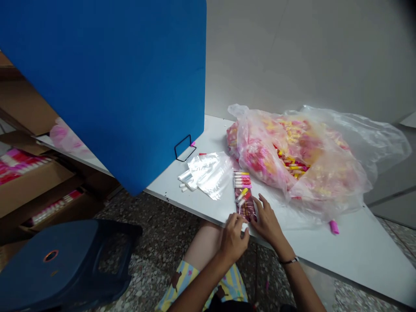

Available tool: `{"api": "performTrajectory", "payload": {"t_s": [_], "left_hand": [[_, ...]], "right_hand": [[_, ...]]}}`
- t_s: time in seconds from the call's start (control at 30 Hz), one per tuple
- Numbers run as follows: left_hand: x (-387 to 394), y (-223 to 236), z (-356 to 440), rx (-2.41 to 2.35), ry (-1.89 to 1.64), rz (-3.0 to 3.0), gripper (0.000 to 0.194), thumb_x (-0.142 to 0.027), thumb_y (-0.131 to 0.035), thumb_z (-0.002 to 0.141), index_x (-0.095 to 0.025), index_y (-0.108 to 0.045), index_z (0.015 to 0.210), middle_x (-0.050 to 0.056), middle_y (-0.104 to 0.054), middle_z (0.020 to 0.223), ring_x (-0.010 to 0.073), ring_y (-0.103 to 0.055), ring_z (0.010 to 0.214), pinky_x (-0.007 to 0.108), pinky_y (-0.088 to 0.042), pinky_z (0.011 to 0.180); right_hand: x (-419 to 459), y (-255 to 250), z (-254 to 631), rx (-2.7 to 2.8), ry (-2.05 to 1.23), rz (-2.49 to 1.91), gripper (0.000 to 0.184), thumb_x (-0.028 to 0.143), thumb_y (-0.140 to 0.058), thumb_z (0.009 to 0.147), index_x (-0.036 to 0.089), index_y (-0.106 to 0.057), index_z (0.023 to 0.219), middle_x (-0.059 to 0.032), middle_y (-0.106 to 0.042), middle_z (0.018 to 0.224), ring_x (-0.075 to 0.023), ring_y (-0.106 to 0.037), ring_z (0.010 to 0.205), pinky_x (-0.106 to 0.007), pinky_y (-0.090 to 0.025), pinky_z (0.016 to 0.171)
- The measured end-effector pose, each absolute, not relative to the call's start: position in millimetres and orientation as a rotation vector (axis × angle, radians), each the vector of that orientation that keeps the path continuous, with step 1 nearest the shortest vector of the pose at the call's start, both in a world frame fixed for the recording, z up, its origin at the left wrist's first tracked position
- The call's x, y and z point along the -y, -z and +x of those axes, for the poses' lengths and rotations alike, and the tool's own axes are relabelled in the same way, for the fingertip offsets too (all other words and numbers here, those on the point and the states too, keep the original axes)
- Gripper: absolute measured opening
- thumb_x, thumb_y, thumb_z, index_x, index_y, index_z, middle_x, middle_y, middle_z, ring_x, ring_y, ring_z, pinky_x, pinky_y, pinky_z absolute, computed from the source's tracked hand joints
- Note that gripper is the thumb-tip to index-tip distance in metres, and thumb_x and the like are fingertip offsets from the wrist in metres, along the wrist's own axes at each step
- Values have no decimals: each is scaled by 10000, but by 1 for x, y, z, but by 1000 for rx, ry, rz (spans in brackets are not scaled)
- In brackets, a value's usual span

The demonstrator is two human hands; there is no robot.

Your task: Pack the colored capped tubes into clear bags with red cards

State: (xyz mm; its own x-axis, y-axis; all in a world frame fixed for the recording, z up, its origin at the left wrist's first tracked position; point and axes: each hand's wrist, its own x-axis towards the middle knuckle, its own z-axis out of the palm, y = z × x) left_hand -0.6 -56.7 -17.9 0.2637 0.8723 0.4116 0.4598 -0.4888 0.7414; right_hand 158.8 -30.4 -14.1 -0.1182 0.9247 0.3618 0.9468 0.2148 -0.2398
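White table (357, 251) edge under left hand (232, 242) fingers pinching packet (244, 203), right hand (267, 221) fingers spread

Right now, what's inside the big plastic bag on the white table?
Loose pink, yellow and red tubes fill the plastic bag; the cloudy film hides most of them.

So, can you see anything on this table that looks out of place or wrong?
Yes. A single pink marker lies alone near the front edge of the white table, apart from the large plastic bag of similar markers, so it looks dropped. Some small white pieces also lie loose beside the clear plastic sleeves.
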Motion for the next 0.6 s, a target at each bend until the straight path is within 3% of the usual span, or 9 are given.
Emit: {"api": "performTrajectory", "payload": {"t_s": [0.1,0.2,0.37,0.6], "left_hand": [[36,3,-1,-1303,-1178,2069,306,-144,-565,756,-201,-537,1055,66,-541,1071,216,-476,1026,387,-426,916],[10,-7,4,-1372,-1125,2152,271,-203,-551,791,-208,-547,1062,60,-548,1069,218,-468,1018,378,-414,910],[-35,-13,19,-1445,-726,2403,293,-256,-485,822,-213,-520,1110,75,-529,1080,245,-460,1025,394,-413,856],[-67,-17,25,-1326,-399,2553,379,-351,-552,734,-198,-502,1078,105,-519,1084,284,-485,1040,444,-428,842]], "right_hand": [[27,22,158,2097,31,-1708,596,231,-483,812,146,-303,1374,-206,-285,1432,-316,-445,1219,-433,-487,871],[26,30,158,2081,38,-1670,607,310,-498,825,119,-304,1368,-228,-309,1418,-325,-441,1231,-439,-483,884],[29,43,158,2029,105,-1598,660,365,-519,821,130,-270,1385,-219,-369,1388,-310,-407,1265,-459,-457,934],[24,59,150,1940,214,-1601,505,182,-389,854,121,-330,1352,-183,-535,1269,-262,-469,1211,-456,-434,940]]}}
